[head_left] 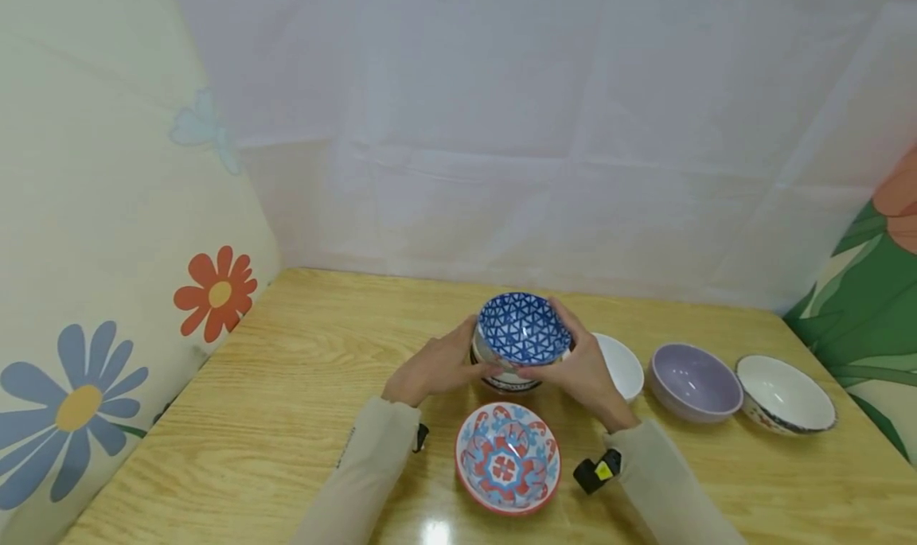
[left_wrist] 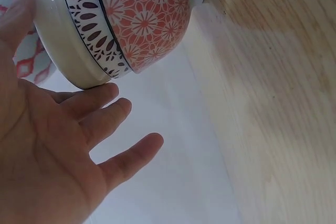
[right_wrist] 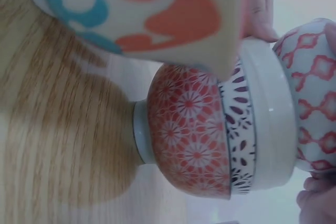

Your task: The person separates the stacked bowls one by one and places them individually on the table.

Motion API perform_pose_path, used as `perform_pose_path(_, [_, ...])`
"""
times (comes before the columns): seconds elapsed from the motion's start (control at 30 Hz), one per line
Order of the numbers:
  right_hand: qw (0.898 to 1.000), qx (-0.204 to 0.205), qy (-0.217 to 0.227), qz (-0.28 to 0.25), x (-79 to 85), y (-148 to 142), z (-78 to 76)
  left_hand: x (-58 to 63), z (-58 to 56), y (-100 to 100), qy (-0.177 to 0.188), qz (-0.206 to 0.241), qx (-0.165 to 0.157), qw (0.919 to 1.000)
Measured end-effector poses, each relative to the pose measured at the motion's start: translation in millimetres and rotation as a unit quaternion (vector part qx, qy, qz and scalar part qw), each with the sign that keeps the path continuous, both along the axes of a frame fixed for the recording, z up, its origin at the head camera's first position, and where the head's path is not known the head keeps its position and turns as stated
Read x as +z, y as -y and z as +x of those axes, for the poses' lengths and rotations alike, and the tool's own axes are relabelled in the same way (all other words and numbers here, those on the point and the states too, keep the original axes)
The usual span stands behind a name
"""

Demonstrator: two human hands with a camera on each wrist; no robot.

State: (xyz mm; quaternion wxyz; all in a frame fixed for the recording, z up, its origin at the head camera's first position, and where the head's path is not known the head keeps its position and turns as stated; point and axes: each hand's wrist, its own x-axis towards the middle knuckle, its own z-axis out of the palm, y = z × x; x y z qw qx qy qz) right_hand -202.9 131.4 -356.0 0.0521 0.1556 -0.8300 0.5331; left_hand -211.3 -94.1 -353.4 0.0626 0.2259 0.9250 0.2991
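Note:
Both hands grip a bowl with a blue triangle-patterned inside [head_left: 523, 330], the left hand [head_left: 440, 363] at its left side and the right hand [head_left: 589, 374] at its right. Its outside seems to be the white one with red diamonds [right_wrist: 317, 103] in the right wrist view. Directly beneath stands a bowl with red floral sides [right_wrist: 189, 129] and a pale rim band, upright on the table. In the left wrist view, the left hand's fingers [left_wrist: 107, 121] spread near that pale rim. Whether the upper bowl rests inside the lower one, I cannot tell.
Nearer the body, between the forearms, sits a red-and-blue flowered bowl [head_left: 509, 461]. To the right a white bowl [head_left: 622, 366], a purple bowl [head_left: 696, 382] and a white bowl with a dark rim [head_left: 784, 394] stand in a row on the wooden table [head_left: 308, 354].

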Motion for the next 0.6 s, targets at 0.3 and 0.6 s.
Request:
perform_pose_path(0.3, [1.0, -0.003, -0.023, 0.019, 8.2, -6, 15.0, 1.6, 1.9, -1, 0.013, 0.006, 0.004, 0.9999])
perform_pose_path(0.6, [0.999, -0.014, -0.024, 0.03, 14.0, -15, 32.0, 0.8, 3.5, -2, 0.02, 0.01, 0.013, 0.9997])
